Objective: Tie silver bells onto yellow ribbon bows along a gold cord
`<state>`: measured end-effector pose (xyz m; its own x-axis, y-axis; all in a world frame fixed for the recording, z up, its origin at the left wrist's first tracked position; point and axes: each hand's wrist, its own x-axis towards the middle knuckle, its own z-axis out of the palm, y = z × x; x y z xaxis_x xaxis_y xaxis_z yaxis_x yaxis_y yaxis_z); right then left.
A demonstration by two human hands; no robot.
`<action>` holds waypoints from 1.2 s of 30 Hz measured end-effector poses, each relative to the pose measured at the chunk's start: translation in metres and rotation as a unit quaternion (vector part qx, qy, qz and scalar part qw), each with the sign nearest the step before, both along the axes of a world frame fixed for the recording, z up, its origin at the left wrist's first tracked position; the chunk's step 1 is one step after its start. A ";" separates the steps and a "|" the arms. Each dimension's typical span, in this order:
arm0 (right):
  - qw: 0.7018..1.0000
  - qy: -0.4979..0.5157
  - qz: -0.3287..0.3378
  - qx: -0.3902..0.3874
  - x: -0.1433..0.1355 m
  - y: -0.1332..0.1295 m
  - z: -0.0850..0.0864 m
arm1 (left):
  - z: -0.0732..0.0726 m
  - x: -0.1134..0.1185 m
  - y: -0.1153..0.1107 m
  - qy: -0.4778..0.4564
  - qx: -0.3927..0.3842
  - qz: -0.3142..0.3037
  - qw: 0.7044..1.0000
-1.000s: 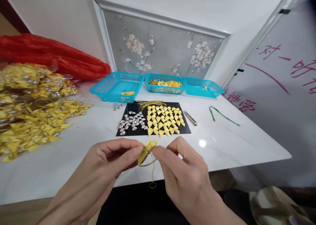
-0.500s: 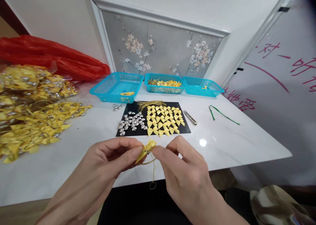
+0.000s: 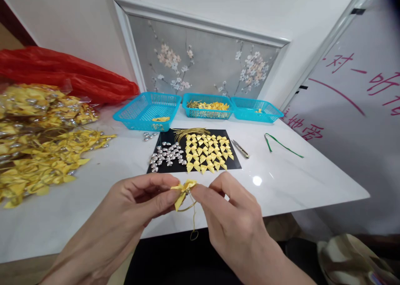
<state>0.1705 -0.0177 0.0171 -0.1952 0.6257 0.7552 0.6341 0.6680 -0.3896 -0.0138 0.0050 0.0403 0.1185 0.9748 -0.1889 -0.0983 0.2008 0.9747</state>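
A: Where is the yellow bow [image 3: 181, 196]?
B: Between 2 hands, on the near side of the black mat [image 3: 234, 164]; long axis roughly left to right, 1 pointed tail aimed near, gold cord [image 3: 194, 218] dangling.
A: Grips?
B: The left hand [image 3: 134, 206] pinches its left end; the right hand [image 3: 234, 216], fingers closed, pinches its right, masking part.
A: Writing?
B: Red “对一听” and “她爱” on the whiteboard [image 3: 337, 168], cut off at right.
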 end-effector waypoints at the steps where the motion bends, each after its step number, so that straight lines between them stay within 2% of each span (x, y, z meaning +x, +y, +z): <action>1: 1.000 0.000 0.000 0.001 0.000 0.000 0.001 | 0.000 0.000 0.001 0.001 0.004 0.000 1.000; 12: 1.000 0.002 0.008 0.010 -0.003 0.001 0.006 | -0.001 -0.007 0.000 0.051 0.049 -0.025 0.997; 22: 1.000 -0.013 0.004 0.028 0.000 0.000 0.005 | -0.002 -0.008 0.001 0.016 -0.004 -0.010 1.000; 36: 0.999 -0.033 0.012 0.017 0.001 0.001 0.004 | -0.002 -0.005 0.005 0.000 -0.012 -0.021 1.000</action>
<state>0.1715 -0.0164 0.0214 -0.2605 0.5940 0.7611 0.6417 0.6955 -0.3231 -0.0187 0.0104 0.0380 0.1593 0.9642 -0.2121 -0.0882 0.2279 0.9697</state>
